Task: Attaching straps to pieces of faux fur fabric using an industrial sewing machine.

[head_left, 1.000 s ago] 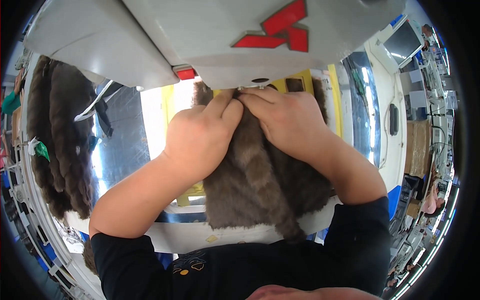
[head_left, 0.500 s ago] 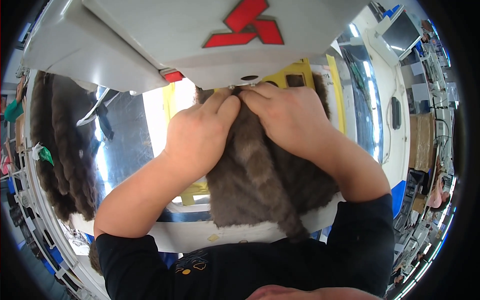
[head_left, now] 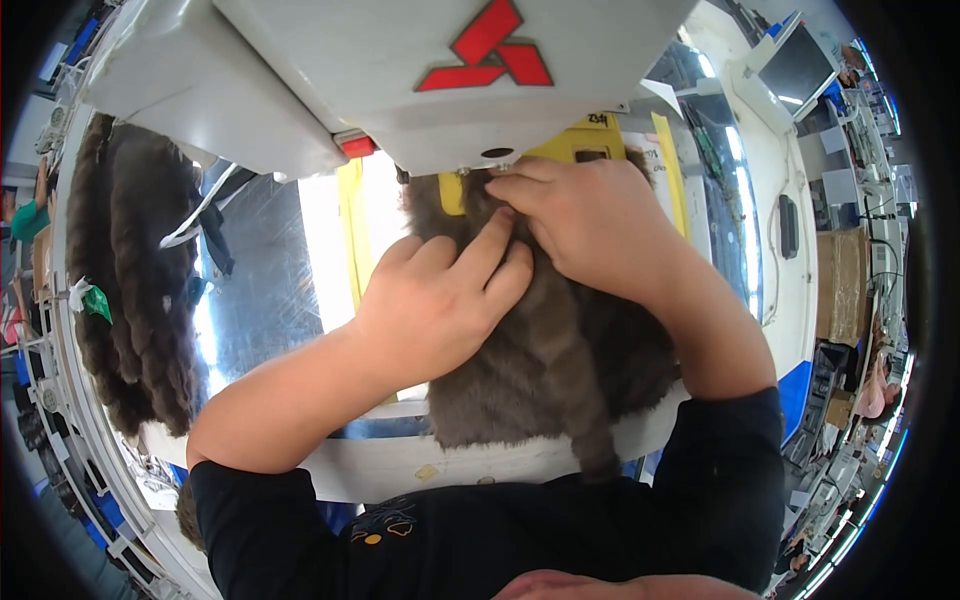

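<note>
Hands pressed flat on grey-brown fur piece [head_left: 540, 370] at centre frame, your left hand [head_left: 435, 305] fingers spread on it, your right hand [head_left: 590, 225] pinching its top edge under white sewing machine head [head_left: 400, 90], more fur [head_left: 135, 290] far left, white bench [head_left: 400, 465] below

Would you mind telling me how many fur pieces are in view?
2: one grey-brown fur piece under both hands at the sewing machine, one darker fur pile at left. Others may be hidden.
</note>
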`<control>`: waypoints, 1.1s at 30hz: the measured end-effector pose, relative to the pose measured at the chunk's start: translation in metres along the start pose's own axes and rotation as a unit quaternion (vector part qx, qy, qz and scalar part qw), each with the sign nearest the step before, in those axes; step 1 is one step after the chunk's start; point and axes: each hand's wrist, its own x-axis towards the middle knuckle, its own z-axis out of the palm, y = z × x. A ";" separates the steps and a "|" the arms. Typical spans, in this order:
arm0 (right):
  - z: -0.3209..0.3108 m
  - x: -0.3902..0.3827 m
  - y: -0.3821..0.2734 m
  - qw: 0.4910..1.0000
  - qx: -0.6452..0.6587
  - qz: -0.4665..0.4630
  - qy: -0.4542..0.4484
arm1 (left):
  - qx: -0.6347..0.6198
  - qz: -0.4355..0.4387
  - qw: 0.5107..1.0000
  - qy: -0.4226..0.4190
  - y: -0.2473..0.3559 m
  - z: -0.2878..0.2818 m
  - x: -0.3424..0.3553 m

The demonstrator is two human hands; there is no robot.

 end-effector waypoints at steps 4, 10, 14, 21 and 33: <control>-0.003 -0.001 0.001 1.000 -0.003 0.008 -0.018 | -0.068 -0.039 0.995 -0.062 0.007 -0.005 0.003; -0.002 -0.003 0.009 1.000 0.003 0.006 -0.012 | -0.097 -0.040 0.992 -0.073 0.017 -0.011 0.006; -0.002 -0.003 0.012 0.999 0.018 0.021 -0.021 | -0.117 -0.035 0.989 -0.080 0.019 -0.007 0.006; -0.002 0.002 0.014 0.999 0.014 0.025 -0.017 | -0.121 -0.036 0.989 -0.078 0.017 -0.006 0.005; -0.002 0.012 0.022 0.998 0.010 0.056 -0.036 | -0.093 -0.042 0.992 -0.076 0.013 -0.009 0.010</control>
